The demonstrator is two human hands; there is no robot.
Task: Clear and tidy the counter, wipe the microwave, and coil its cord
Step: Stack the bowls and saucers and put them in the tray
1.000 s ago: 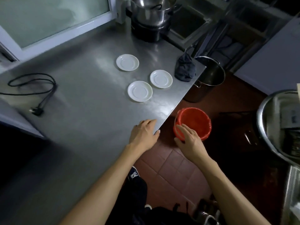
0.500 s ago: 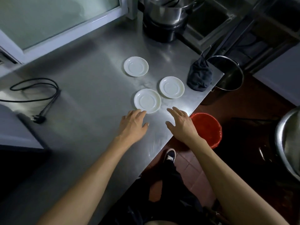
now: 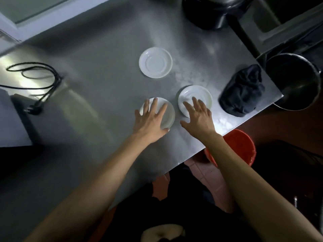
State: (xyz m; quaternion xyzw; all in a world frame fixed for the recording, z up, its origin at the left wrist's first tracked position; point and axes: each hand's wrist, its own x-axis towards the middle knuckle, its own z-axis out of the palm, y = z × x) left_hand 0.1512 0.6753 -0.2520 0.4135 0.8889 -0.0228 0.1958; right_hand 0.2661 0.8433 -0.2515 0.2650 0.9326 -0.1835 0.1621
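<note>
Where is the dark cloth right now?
In the head view, the dark cloth sits bunched up on the steel counter, near its far right corner. It is just right of the saucer under the right hand.

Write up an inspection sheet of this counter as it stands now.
Surface: steel counter, smudged, glare patches.
Job's things: three white saucers; far saucer untouched; near-left saucer under the left hand; near-right saucer under the right hand. Dark cloth bunched near the counter's corner.
Clutter: dark pot base at the far edge.
Grippers: left hand and right hand, fingers spread flat over the saucers.
Cables: black cord lying loosely looped, plug unplugged.
Surroundings: steel pot and red bucket below the counter's edge.
</note>
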